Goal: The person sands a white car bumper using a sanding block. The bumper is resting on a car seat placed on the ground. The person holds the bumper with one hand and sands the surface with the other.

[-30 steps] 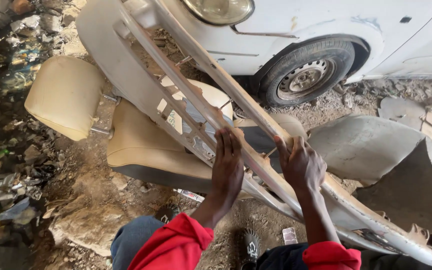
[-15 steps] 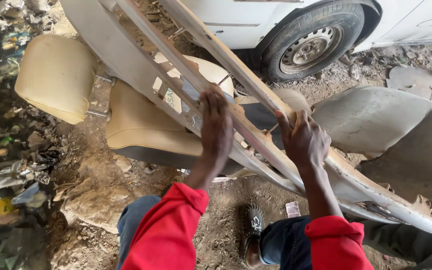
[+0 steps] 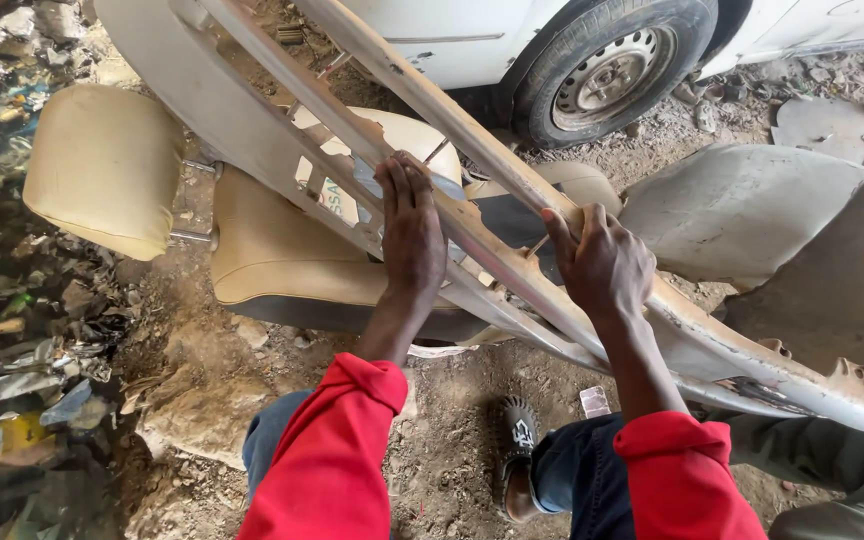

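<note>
Head view: both hands (image 3: 512,250) on bumper (image 3: 252,130).

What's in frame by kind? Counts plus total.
Hands on bumper: 2, left hand, right hand
Grey car bumper: 1
Tan car seat with headrest: 1
Car wheel: 1
Grey body panel: 1
Shoe: 1
Total: 7

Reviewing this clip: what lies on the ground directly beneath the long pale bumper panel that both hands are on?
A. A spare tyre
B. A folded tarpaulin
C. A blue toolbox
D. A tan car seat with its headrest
D: under the bumper panel, where the left hand and right hand rest, a tan car seat with headrest lies on the dirt.
</note>
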